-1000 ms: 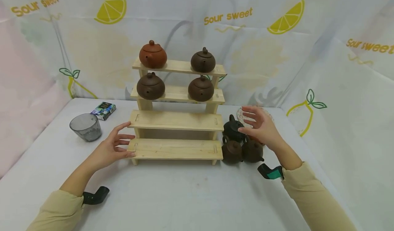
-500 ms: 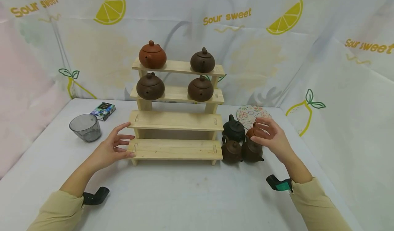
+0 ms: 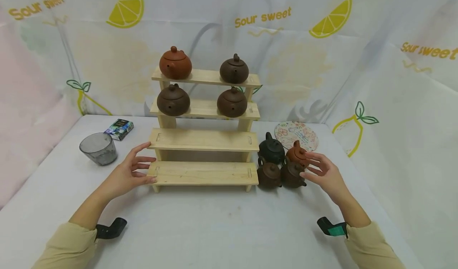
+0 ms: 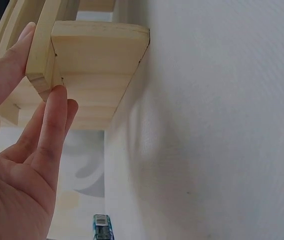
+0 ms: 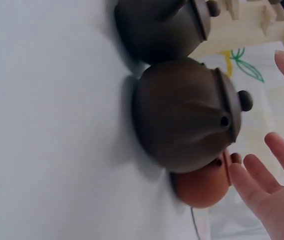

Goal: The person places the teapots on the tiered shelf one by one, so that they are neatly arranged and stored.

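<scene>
In the head view, my left hand point(image 3: 123, 171) rests on the left end of a stepped wooden rack point(image 3: 204, 173). Its thumb lies on the lowest board, and the spread fingers touch the rack's side; the left wrist view shows fingertips at a board end point(image 4: 42, 75). My right hand point(image 3: 327, 177), fingers spread and slightly bent, is beside a reddish-brown teapot point(image 3: 296, 154); contact is unclear. Close to that hand is a dark brown teapot point(image 5: 186, 115), its spout showing in the right wrist view. Another brown teapot point(image 3: 269, 175) and a black teapot point(image 3: 271, 150) crowd the rack's right side.
A red teapot point(image 3: 175, 65) and a dark teapot point(image 3: 234, 70) stand on the top board. Two brown teapots, left point(image 3: 173, 101) and right point(image 3: 231, 103), occupy the board below. A grey glass bowl point(image 3: 99, 149), a small box point(image 3: 119, 129) and a patterned round mat point(image 3: 297, 135) lie around.
My right hand has moved down and to the right, from above the teapot cluster to beside the reddish-brown teapot, which now shows more fully. My left hand keeps its place on the rack.
</scene>
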Demonstrator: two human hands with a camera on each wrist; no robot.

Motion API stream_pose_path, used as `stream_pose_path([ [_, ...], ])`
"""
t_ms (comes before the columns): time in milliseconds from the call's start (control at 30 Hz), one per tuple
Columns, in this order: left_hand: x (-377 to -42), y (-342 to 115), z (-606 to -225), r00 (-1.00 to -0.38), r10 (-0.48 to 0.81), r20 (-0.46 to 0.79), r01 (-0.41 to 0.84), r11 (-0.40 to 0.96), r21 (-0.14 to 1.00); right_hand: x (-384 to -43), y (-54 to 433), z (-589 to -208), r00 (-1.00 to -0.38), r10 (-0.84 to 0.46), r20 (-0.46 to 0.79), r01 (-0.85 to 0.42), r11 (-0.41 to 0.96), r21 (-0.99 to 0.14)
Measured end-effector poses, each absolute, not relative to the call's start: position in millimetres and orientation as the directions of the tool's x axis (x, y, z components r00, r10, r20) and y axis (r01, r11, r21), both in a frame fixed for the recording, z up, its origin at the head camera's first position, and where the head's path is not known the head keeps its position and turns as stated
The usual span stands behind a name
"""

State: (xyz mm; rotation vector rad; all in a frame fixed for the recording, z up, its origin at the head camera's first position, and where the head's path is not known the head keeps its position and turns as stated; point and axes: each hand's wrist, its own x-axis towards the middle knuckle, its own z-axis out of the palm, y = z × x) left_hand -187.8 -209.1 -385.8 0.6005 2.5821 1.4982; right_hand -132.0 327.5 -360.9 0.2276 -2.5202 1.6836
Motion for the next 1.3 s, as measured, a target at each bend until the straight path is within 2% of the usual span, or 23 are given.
stream_pose_path([
  [267,-189.2,-212.0,-384.9,-0.92,0.377,0.109,0.284,0.449,0.847,-135.2,330.0,-376.0,-0.992,-0.084,0.098,-0.124,0.439,-0.89],
  [567,-189.4,-212.1,-385.2,-0.92,0.375,0.116,0.29,0.449,0.845,-132.7,327.9,-380.8,-0.994,-0.097,0.047,-0.086,0.448,-0.89],
  [800,-189.4,-211.9,-385.4,-0.919,0.377,0.115,0.288,0.445,0.848,-131.3,333.3,-382.0,-0.998,-0.058,0.021,-0.046,0.477,-0.878],
  [1033,-187.8,-212.4,-385.2,-0.921,0.375,0.105,0.277,0.443,0.853,-132.8,340.1,-389.0,-0.977,-0.202,-0.076,-0.009,0.389,-0.921],
  [1300,-187.2,-208.6,-385.5,-0.92,0.378,0.105,0.274,0.429,0.861,-132.7,345.9,-391.3,-0.973,-0.218,-0.069,-0.036,0.443,-0.896],
])
